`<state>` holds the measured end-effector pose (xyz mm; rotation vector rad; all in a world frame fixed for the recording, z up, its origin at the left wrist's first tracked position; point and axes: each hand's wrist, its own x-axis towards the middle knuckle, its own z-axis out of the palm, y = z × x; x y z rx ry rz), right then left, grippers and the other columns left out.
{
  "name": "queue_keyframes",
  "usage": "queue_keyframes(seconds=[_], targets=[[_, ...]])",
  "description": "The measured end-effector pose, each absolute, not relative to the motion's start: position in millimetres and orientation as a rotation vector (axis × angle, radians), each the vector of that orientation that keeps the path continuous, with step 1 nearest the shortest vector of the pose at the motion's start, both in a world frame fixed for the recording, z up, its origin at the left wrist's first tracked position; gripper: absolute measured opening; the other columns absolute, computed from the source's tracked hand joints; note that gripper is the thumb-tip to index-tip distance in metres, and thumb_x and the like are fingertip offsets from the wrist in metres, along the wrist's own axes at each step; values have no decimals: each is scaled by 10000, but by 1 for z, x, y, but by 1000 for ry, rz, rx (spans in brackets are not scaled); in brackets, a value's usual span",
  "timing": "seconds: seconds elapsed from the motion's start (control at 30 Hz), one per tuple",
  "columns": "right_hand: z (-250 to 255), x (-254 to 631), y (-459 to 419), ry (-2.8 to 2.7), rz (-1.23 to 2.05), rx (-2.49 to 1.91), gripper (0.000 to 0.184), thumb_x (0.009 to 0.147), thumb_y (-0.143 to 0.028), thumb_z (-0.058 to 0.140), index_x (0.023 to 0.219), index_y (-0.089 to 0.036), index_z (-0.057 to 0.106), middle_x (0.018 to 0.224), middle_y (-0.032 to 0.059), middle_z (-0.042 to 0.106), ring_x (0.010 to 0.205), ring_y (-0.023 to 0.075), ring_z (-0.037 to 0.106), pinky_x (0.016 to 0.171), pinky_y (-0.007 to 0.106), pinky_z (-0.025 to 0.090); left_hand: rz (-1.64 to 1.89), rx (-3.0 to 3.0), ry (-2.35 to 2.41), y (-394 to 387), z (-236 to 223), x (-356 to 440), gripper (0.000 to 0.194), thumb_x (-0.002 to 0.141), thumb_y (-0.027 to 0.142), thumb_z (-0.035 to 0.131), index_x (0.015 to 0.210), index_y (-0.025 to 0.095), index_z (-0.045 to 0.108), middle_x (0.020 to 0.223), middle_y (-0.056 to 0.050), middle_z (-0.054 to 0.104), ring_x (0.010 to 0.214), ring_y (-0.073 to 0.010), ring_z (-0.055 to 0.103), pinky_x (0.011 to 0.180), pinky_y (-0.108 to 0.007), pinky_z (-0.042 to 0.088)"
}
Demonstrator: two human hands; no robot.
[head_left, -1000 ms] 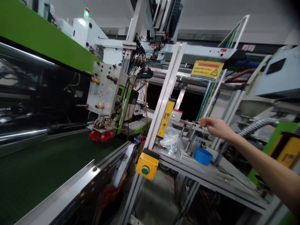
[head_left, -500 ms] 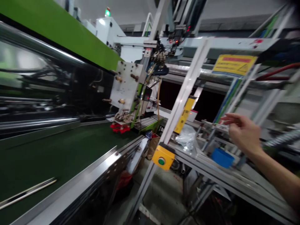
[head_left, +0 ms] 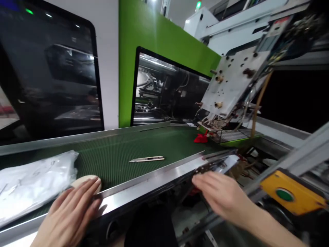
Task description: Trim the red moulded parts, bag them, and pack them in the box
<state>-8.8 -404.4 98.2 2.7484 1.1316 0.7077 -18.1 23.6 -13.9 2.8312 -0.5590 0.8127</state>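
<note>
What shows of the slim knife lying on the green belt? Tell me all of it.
The slim silver utility knife lies flat on the green textured conveyor belt, roughly mid-belt, lengthwise across the view. It looks metallic, with a pointed end toward the left and a darker strip along its body. Nothing touches it: both hands are apart from it, nearer the belt's steel side rail.

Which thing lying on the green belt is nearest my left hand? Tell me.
The pale round disc, right at the left hand's fingertips. The clear plastic bag lies just beyond, the utility knife farther, the red part farthest.
</note>
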Motion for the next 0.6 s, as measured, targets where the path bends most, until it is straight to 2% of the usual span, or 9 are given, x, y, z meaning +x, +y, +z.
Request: queue_keyframes(seconds=[0.07, 0.17, 0.27, 0.4, 0.5, 0.6], targets=[[96, 39, -415, 822, 626, 2843, 303, 927, -141, 418, 1122, -186, 645, 1119, 66, 675, 1001, 187, 620, 872, 343, 515, 910, 2922, -635, 31, -22, -26, 566, 989, 411, 329, 1502, 205, 209, 1495, -103, 369, 1327, -298, 396, 1116, -447, 201], [100, 111, -439, 393, 552, 2908, 225, 968, -245, 501, 1149, -163, 605, 1128, 80, 640, 985, 190, 621, 870, 392, 521, 996, 2937, -683, 37, -25, -25, 596, 980, 429, 333, 1503, 160, 235, 1508, -106, 353, 1340, -281, 384, 1136, -406, 150], [100, 160, -460, 131, 388, 2914, 252, 950, -350, 569, 1104, -155, 612, 1109, 71, 626, 969, 185, 620, 868, 404, 528, 1041, 2901, -772, 41, -12, -8, 607, 967, 431, 370, 1507, 192, 231, 1492, -98, 383, 1331, -277, 402, 1147, -418, 133], [91, 188, -478, 20, 250, 2885, 295, 947, -338, 574, 1188, -168, 580, 1210, 87, 583, 1038, 206, 597, 894, 422, 521, 1028, 2857, -871, 47, 11, 22, 620, 946, 449, 407, 1507, 252, 229, 1495, -69, 384, 1347, -288, 384, 1161, -444, 85], [90, 202, -490, -5, 197, 2859, 369, 947, -336, 572, 1285, -196, 523, 1331, 101, 506, 1125, 237, 556, 939, 459, 497, 772, 2882, -886, 52, 10, 34, 608, 957, 412, 396, 1513, 304, 175, 1540, -27, 297, 1389, -291, 317, 1141, -469, 191], [91, 220, -502, -57, 119, 2834, 427, 941, -354, 577, 1329, -200, 487, 1370, 109, 469, 1163, 259, 531, 960, 490, 478, 584, 2891, -841, 54, 1, 35, 623, 967, 408, 381, 1518, 320, 106, 1570, -18, 211, 1426, -305, 230, 1108, -522, 274]])
